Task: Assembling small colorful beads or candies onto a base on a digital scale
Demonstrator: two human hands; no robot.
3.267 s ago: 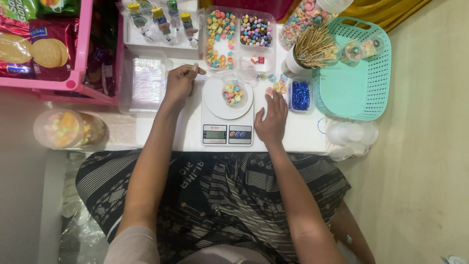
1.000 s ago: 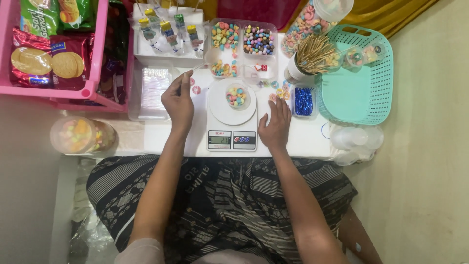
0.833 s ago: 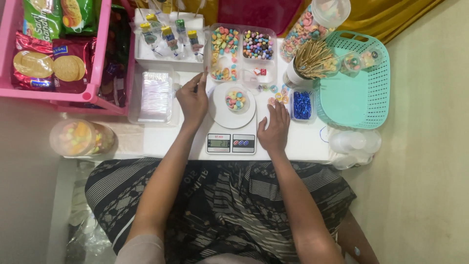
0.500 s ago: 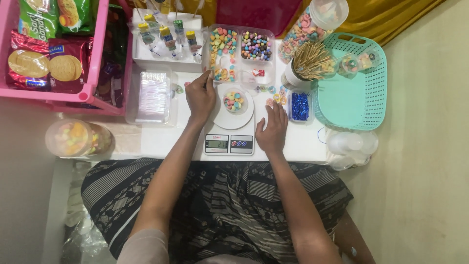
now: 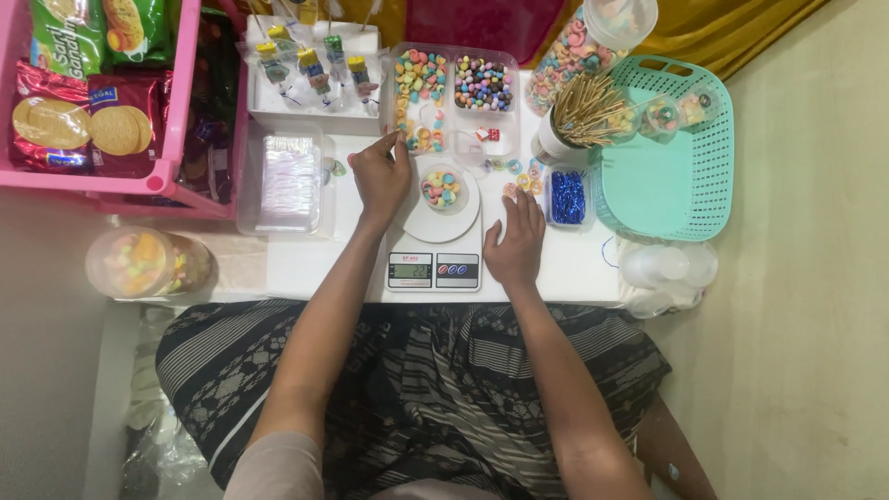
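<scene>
A white kitchen scale (image 5: 432,268) stands at the table's front edge, with a small clear cup of coloured candies (image 5: 443,186) on its round platform. My left hand (image 5: 380,174) hovers just left of the cup, fingertips pinched together at the edge of a clear tray of multicoloured candies (image 5: 419,100). What the fingers pinch cannot be made out. Right of the scale, my right hand (image 5: 515,241) lies flat on the white table, fingers spread and holding nothing.
A second tray of round candies (image 5: 483,85), a cup of wooden sticks (image 5: 582,116), a teal basket (image 5: 669,176), a box of blue twist ties (image 5: 567,197), stacked clear cups (image 5: 665,268), a pink snack rack (image 5: 97,93) and a candy jar (image 5: 143,262) surround the scale.
My left hand has moved from the table's left part forward to the candy tray beside the cup. The right hand has stayed flat beside the scale. The camera has shifted slightly.
</scene>
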